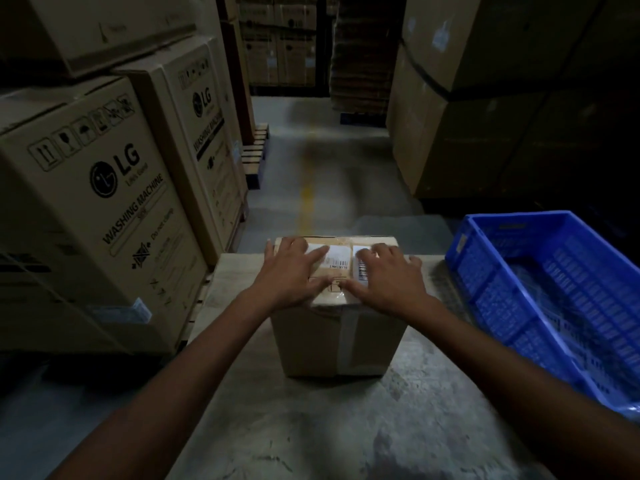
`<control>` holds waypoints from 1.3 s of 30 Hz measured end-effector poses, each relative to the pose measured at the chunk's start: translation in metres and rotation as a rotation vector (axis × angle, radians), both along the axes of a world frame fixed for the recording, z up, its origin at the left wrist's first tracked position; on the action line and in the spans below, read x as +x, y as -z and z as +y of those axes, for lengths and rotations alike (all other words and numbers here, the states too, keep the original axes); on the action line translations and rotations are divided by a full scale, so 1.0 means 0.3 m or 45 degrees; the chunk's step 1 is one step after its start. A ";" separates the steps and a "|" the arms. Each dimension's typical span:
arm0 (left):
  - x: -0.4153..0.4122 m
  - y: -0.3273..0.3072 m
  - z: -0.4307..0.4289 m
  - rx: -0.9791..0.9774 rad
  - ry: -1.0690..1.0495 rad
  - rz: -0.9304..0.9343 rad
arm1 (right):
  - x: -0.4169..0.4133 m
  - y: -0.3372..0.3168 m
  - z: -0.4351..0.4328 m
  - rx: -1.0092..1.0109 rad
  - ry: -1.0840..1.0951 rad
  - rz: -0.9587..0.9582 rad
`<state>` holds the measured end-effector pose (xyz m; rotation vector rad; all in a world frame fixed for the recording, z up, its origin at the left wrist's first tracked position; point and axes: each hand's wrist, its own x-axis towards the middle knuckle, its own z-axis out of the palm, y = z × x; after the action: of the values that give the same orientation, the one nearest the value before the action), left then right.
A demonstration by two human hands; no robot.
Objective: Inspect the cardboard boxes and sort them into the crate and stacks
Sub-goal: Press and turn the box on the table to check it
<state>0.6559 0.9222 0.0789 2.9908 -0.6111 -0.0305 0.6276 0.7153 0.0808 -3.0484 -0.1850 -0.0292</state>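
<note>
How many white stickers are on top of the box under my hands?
2. The left sticker lies partly under the left hand; the right sticker sits beside it, partly under the right hand. The hands cover some of the cardboard box, so more may be hidden.

Small brown cardboard box [341, 341] set mid-worktop, between stacked cartons.
The box is placed near the far edge of the grey worktop [311, 427]; the left hand [291, 268] and right hand [388, 278] are laid flat on its top, side by side, partly over the white paper labels [337, 259]. The blue plastic lattice crate [485, 282] is set on the worktop to the right, apart from the box. Tall printed washing-machine cartons [104, 202] are stacked left of the worktop, large plain brown cartons [467, 133] behind the crate, with the concrete aisle floor [311, 150] between them.
</note>
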 end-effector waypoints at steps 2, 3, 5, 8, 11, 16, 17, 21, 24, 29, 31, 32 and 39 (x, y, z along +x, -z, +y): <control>0.009 0.026 -0.004 -0.016 0.015 0.058 | 0.016 0.008 0.010 -0.003 -0.080 0.097; 0.009 0.042 -0.005 0.008 0.019 0.084 | 0.016 0.019 0.013 -0.023 -0.113 0.134; 0.013 0.061 -0.004 0.026 0.022 0.093 | 0.019 0.031 0.004 -0.048 -0.142 0.150; 0.018 0.069 0.000 -0.046 0.008 0.028 | 0.037 0.015 -0.026 -0.048 -0.183 0.143; 0.014 0.090 -0.001 -0.237 -0.169 -0.058 | 0.030 0.030 -0.045 0.109 -0.182 0.088; -0.009 0.089 0.026 -0.792 -0.581 0.159 | -0.040 0.101 -0.054 0.872 0.485 -0.357; -0.011 0.084 0.034 -0.912 -0.587 0.234 | -0.059 0.111 -0.051 1.045 0.635 -0.343; -0.013 0.077 0.051 -1.221 -0.570 0.403 | -0.137 0.154 -0.020 1.491 0.798 -0.191; -0.011 0.074 0.042 -1.369 -0.599 0.454 | -0.132 0.155 -0.023 1.515 0.799 -0.254; -0.076 0.105 -0.010 -1.575 -0.688 0.337 | -0.096 0.059 -0.068 1.355 0.665 -0.299; -0.117 0.140 -0.028 -1.458 -0.741 0.246 | -0.075 0.009 -0.085 1.259 0.596 -0.318; -0.131 0.156 -0.030 -1.329 -0.761 0.196 | -0.065 -0.009 -0.088 1.210 0.554 -0.325; -0.100 0.073 0.069 -0.844 -0.478 -0.142 | -0.052 -0.046 -0.016 0.944 0.229 -0.364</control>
<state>0.6259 0.9430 0.0569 2.4108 -0.0307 0.3029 0.6119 0.7105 0.0945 -2.2964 0.0741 -0.4394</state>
